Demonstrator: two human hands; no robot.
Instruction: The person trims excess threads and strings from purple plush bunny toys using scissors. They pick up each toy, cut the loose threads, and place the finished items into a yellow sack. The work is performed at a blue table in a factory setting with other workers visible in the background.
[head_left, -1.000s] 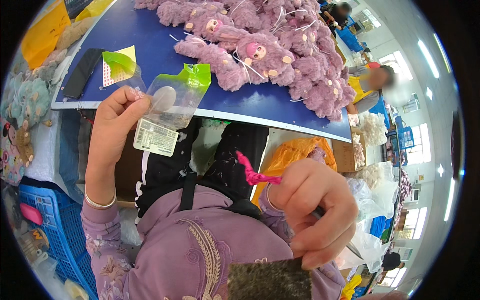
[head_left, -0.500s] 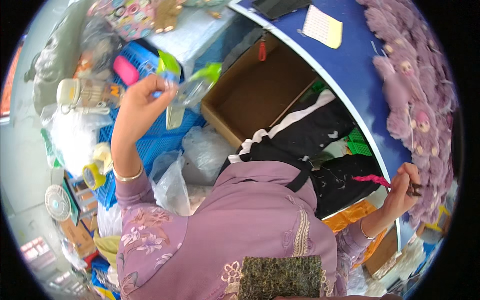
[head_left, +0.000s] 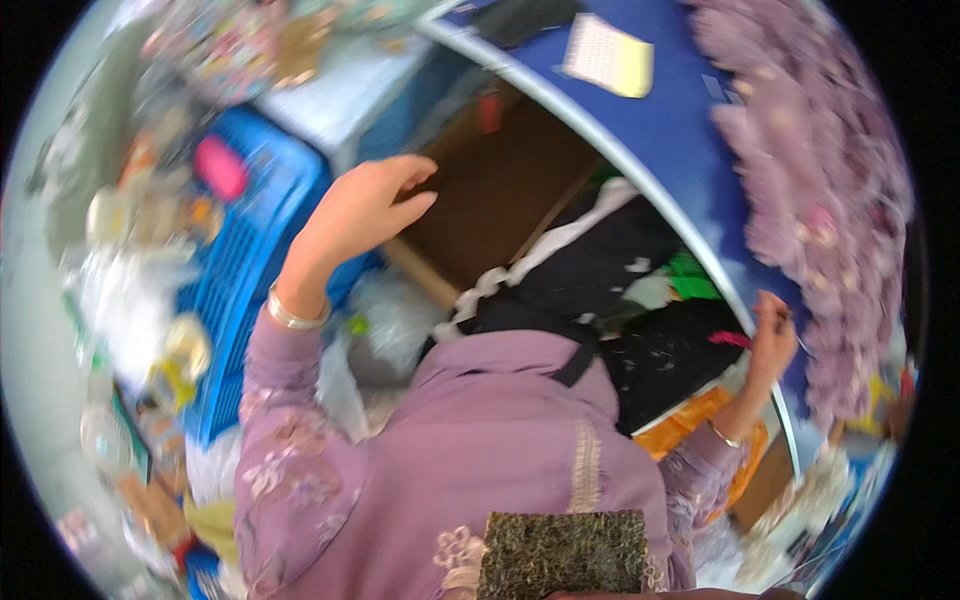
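Observation:
My left hand (head_left: 380,205) is raised in front of a brown cardboard box (head_left: 480,190), with thumb and fingers apart and nothing between them. My right hand (head_left: 772,338) is closed at the edge of the blue table (head_left: 660,150). A small dark tool shows only in part at its fingers, too blurred to name. From the near side of this hand a pink twisted cord (head_left: 730,339) sticks out over black cloth (head_left: 660,370). Beyond the right hand, purple plush toys (head_left: 780,170) lie piled along the table. A clear plastic bag (head_left: 395,310) sits below my left hand.
A blue plastic basket (head_left: 265,230) stands at the left with a pink object (head_left: 221,168) in it. White plastic bags (head_left: 130,300) and a roll of tape (head_left: 175,380) are beside it. A paper sheet (head_left: 608,55) lies on the table, whose white edge curves past my right hand.
My left hand has let go of a clear plastic packet with green ends and moved right, opening its fingers. My right hand has shifted left and slightly up. The whole view has turned a little.

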